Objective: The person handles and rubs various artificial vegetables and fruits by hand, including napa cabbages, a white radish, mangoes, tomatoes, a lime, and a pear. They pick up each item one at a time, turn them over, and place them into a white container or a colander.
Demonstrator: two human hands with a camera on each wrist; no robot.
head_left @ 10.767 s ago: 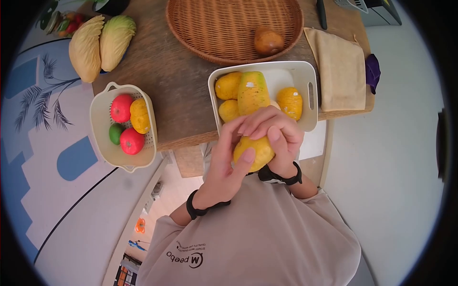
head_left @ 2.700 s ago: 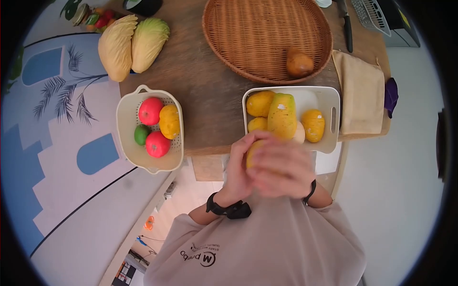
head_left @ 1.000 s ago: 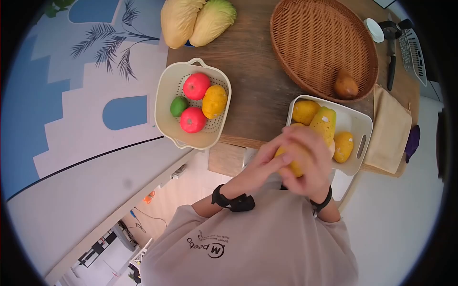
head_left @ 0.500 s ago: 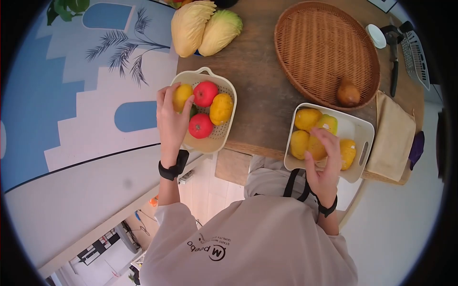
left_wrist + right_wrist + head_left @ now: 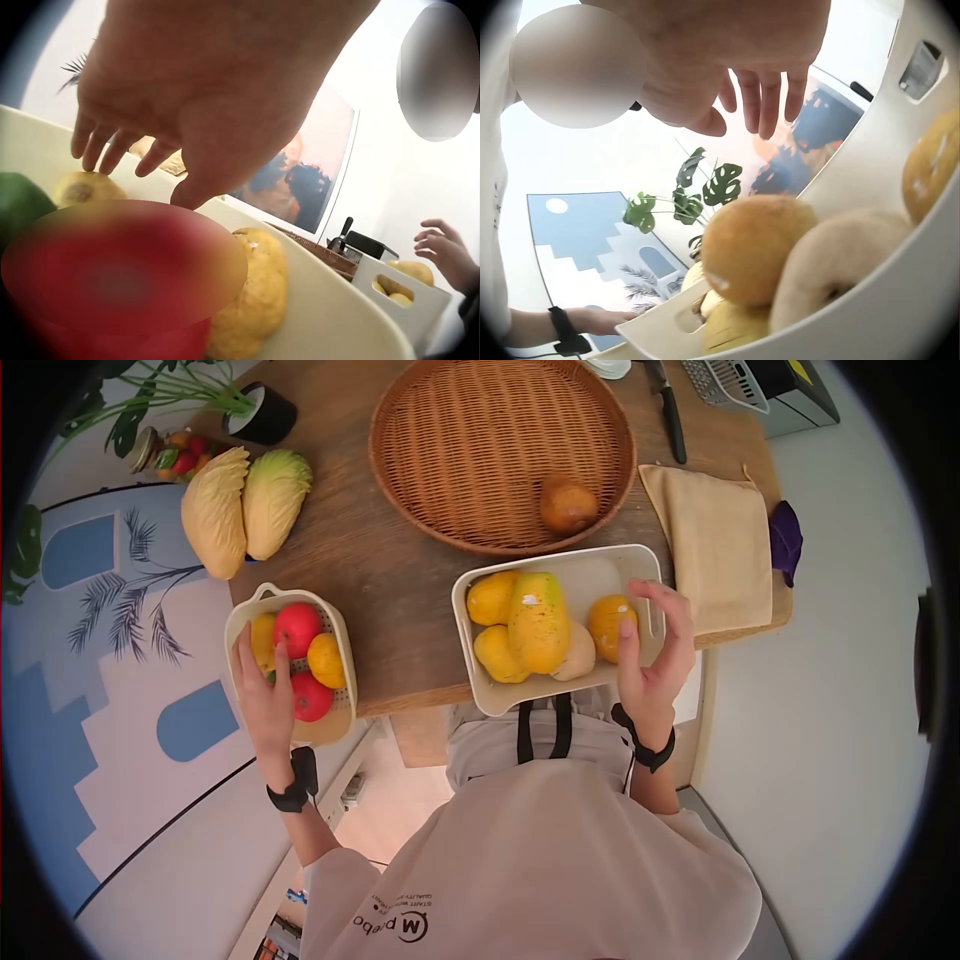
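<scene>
In the head view, my left hand (image 5: 265, 705) hovers over a cream perforated basket (image 5: 332, 728), its fingers extended and holding nothing. Under those fingertips a round yellow fruit (image 5: 79, 187) lies in the basket's far left corner. Beside it are two red apples (image 5: 297, 628), a ridged yellow fruit (image 5: 326, 660) and a mostly hidden green fruit (image 5: 21, 202). My right hand (image 5: 662, 665), fingers loosely bent and holding nothing, is over the right end of a white bin (image 5: 600, 572). Its thumb overlaps a scarred yellow fruit (image 5: 605, 622). A papaya (image 5: 540, 630) lies left of that, among several yellow fruits.
Behind the bin stands a round wicker tray (image 5: 480, 450) with a brown fruit (image 5: 568, 505). A beige cloth (image 5: 715, 550) lies right of the bin, below a knife (image 5: 672, 425). Two cabbages (image 5: 275, 505) and a potted plant (image 5: 262, 415) are at the back left.
The round yellow fruit went from both hands to the left hand over the basket, and now lies there released. My right hand has moved from above the papaya to the bin's right end.
</scene>
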